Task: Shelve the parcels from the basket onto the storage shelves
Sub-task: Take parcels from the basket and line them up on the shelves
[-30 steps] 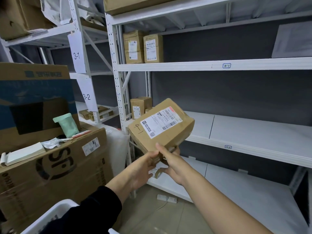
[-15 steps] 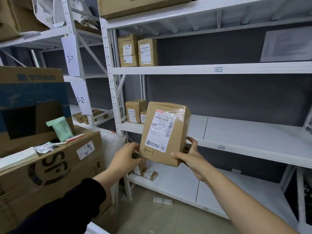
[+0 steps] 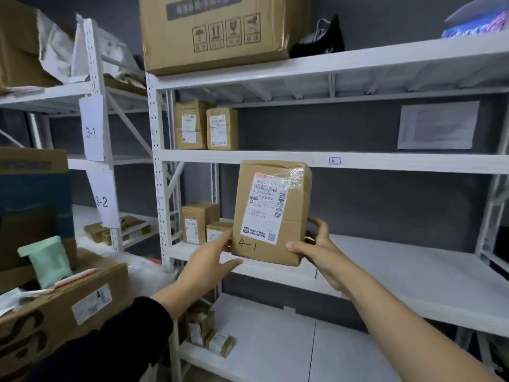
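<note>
Two hands grip one taped cardboard parcel (image 3: pixel 271 213).
Left hand (image 3: pixel 210 260) and right hand (image 3: pixel 321 252) fingers clamp its lower edges; label glossy.

We see a large carton (image 3: pixel 217 31) up top beside a black bag (image 3: pixel 321 40), a mint-green pouch (image 3: pixel 49 261) lower left (upright), and a printed sheet (image 3: pixel 438 124) on the wall.

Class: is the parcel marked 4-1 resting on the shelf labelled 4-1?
Apart. The head view shows the parcel held up by both hands, its top only reaching the front edge of the shelf, not on it.
</note>
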